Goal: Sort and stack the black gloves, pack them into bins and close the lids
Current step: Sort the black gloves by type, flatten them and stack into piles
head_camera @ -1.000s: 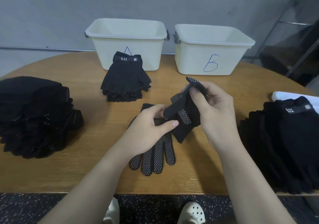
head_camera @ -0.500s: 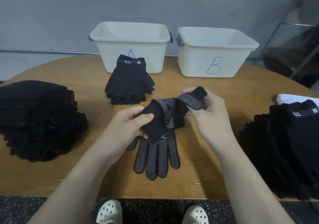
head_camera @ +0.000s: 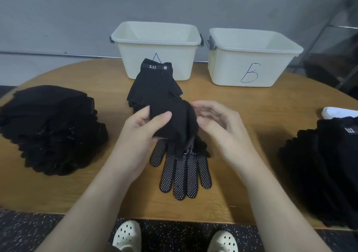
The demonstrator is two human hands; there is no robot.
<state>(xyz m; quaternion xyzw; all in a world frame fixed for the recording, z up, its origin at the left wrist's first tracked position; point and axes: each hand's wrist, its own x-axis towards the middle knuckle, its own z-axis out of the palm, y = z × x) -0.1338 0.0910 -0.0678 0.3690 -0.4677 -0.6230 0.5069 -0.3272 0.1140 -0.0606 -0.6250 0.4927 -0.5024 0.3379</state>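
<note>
So my left hand [head_camera: 142, 133] has its grip closed around a bunched-up black glove [head_camera: 174, 123], thumb pressed across the front of it, held up over the middle of the frame. My right hand [head_camera: 219, 123] is just beside it on the right with the fingers loosely spread and holding nothing; it's a bit motion-blurred, so I can't tell whether the fingertips touch the fabric.

Right under that, a dotted glove [head_camera: 182, 174] lies flat on the wooden surface [head_camera: 77, 191], palm dots up, fingers pointing toward the bottom of the frame. The held glove hangs over its cuff end.

Above my hands, centre frame, there's a neat stack of fingerless gloves [head_camera: 155, 85] with a "5.11" tag on the top cuff, sitting right in front of bin A [head_camera: 157, 48]. Bin B [head_camera: 251, 57] is just beside it to the right. Both are open cream tubs with no lids on, and from what I can see of the insides, no gloves show in them.

Left side of the frame has a big messy pile of dotted gloves [head_camera: 50, 127]. Right edge has another dark glove pile [head_camera: 325, 164] with a "5.11" tag on top, and something white [head_camera: 339, 113] peeks out behind it.

My white clogs [head_camera: 126, 236] show at the bottom, below the surface edge.
</note>
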